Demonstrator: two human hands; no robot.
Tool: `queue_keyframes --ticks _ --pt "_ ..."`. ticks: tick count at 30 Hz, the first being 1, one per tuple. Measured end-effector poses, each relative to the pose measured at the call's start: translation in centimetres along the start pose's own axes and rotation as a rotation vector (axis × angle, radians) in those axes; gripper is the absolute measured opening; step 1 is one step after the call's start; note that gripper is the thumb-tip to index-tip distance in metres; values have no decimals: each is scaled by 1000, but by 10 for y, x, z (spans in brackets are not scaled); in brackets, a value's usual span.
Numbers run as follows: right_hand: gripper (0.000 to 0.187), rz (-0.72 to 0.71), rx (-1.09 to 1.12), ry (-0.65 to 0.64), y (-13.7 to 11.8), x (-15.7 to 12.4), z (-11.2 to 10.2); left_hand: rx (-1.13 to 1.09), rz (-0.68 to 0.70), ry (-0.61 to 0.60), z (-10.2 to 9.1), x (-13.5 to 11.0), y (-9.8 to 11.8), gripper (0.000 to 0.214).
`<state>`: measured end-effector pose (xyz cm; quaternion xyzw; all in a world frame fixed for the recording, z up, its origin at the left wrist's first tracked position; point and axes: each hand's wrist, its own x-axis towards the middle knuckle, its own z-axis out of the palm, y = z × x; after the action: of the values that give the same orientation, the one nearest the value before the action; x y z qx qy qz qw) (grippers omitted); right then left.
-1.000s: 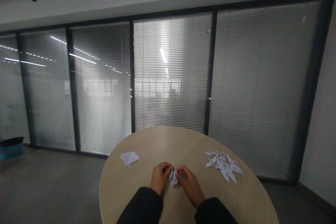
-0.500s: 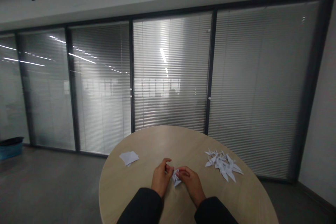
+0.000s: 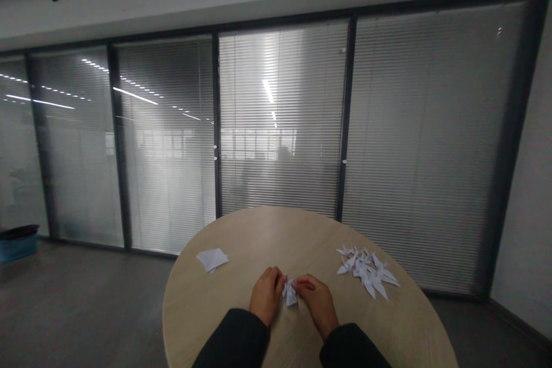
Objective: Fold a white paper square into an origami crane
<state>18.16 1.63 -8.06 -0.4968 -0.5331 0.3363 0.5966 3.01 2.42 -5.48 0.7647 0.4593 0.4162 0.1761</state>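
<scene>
A small folded white paper piece (image 3: 290,293) lies pinched between both hands on the round wooden table (image 3: 241,236). My left hand (image 3: 266,294) is closed, its fingertips pressed on the paper's left edge. My right hand (image 3: 318,299) is closed as well, pinching the paper's right side. Both wrists rest low over the tabletop, in dark sleeves.
A heap of several folded white paper shapes (image 3: 367,270) lies to the right on the table. A small stack of flat white sheets (image 3: 212,259) sits to the left. Glass partitions with blinds (image 3: 280,121) stand behind. A blue bin (image 3: 17,241) is on the floor far left.
My left fingers lifted briefly off the paper, then closed on it again. The paper piece has turned slightly between my fingers. The piles have not moved.
</scene>
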Motion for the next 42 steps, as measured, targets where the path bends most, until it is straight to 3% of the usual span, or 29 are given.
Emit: queue_keyframes --ticks 5,17,29,35,42 --pt "27 -13 -36 1 -1 0 1 88 10 -44 3 -1 0 25" --pt "25 -7 -69 -53 -11 -4 1 6 55 -84 1 0 2 24" --pt "37 -32 53 -171 -6 -4 6 -179 44 -72 4 3 -5 27" --pt "41 43 161 -179 0 -1 3 -300 12 -23 7 8 -12 31" --pt "39 8 130 -245 -12 -7 6 -402 -1 -118 3 6 -8 31"
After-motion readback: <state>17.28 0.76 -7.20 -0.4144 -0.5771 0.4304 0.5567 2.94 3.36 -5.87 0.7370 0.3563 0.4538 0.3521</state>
